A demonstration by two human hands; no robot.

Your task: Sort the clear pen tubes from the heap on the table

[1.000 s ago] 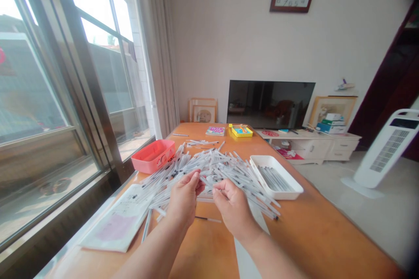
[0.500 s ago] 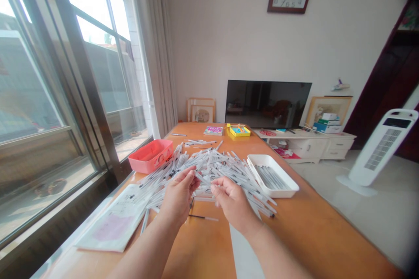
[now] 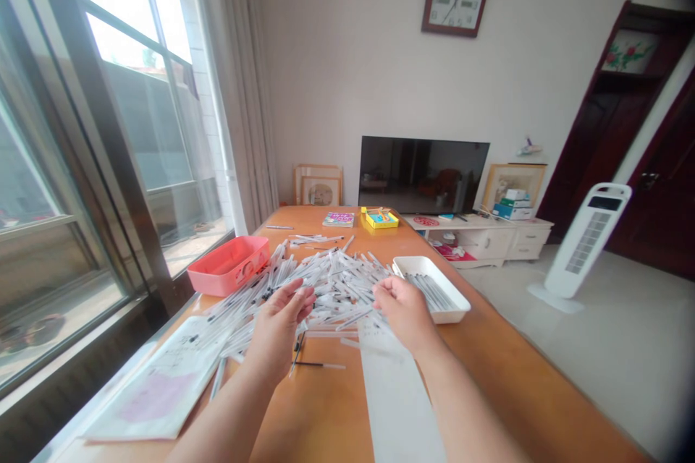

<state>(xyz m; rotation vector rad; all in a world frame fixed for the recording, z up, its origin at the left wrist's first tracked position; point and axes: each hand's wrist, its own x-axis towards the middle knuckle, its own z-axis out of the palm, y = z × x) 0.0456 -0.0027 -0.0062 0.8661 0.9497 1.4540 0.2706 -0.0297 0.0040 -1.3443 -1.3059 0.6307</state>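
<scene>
Now hands (image 3: 279, 315) (image 3: 405, 307) farther apart, pens (image 3: 337, 276) beyond.

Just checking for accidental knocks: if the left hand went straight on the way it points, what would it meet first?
Probably the heap of slender pen tubes, beyond the fingertips of the left hand; its height above them is unclear, so it might pass over.
</scene>
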